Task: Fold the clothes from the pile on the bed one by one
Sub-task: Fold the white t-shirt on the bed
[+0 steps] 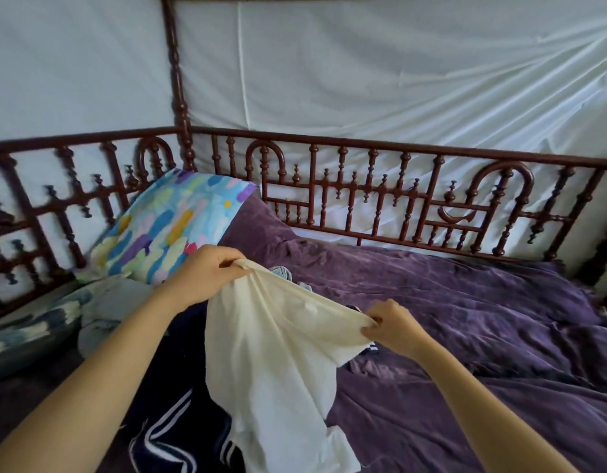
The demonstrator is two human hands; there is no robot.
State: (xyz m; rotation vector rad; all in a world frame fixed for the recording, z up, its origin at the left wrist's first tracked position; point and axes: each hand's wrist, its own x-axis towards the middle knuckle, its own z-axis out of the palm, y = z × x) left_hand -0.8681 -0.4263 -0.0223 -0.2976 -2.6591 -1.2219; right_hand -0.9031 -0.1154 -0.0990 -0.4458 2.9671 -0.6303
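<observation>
Head view: person is holding a cream shirt (271, 353) up in the air over the bed (466, 319), just in front of the pile (158, 404) of dark and grey clothes at the L. L hand (206, 271) is gripping one end of the shirt's top edge, fingers curled round bunched cloth. R hand (391, 326) is pinching the other end, lower and nearer to the person. Edge betw. them is pulling fairly taut.

Step, as judged: one item is picked out and is being opened up, i.e. spread before folding; no fold is made yet. Next move prob. calls for shaking it flat and laying it on the bare purple cover to the R, w/ both grips kept so it isn't twisting.

Held edge is slanting from far-L down to near-R. Body is hanging from it toward the person, so the long axis is running roughly vertical, top edge to loose end at the frame bottom. Whether the held edge is neck or hem: can't tell.
</observation>
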